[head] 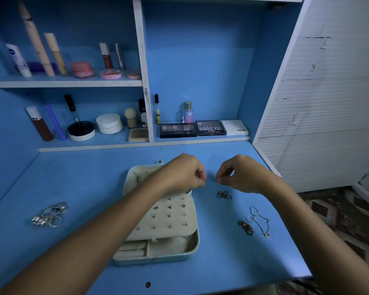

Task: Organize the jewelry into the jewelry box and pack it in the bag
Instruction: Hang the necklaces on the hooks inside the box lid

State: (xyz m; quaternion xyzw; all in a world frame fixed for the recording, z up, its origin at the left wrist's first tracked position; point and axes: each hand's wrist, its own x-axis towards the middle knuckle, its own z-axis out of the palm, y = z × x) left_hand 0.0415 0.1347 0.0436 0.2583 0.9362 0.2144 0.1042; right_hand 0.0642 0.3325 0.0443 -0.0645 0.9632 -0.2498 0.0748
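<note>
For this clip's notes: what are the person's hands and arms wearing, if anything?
Nothing visible. Both forearms are bare to the frame's edge: no sleeves, gloves, watch or bracelets. The left hand and right hand show no rings that I can make out.

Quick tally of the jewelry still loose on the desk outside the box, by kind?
Ring pile, left of the jewelry box: 1 cluster, single rings too tangled to count
Small dark-and-gold pieces: 2, one below the right hand, one nearer the front
Thin silver chain: 1
Total: 4 loose groups
</note>
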